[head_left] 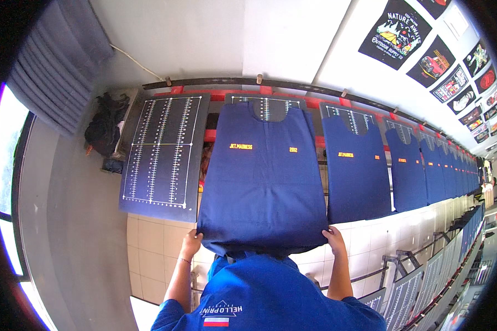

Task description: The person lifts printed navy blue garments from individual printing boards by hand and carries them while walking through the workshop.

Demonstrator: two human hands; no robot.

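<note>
navy blue shirt (pixel 264 176) lies flat over a printing board (pixel 266 106), long axis running straight away from the person, collar at the far end, hem nearest. left hand (pixel 191 243) and right hand (pixel 334 239) each pinch a hem corner, fingers curled shut on the cloth. bare ruled board (pixel 163 155) sits just left; more shirted boards (pixel 357 165) extend rightward.

A print workshop: long row of shirt-covered pallets (pixel 403 171), sample shirts (pixel 395 33) on wall.
</note>
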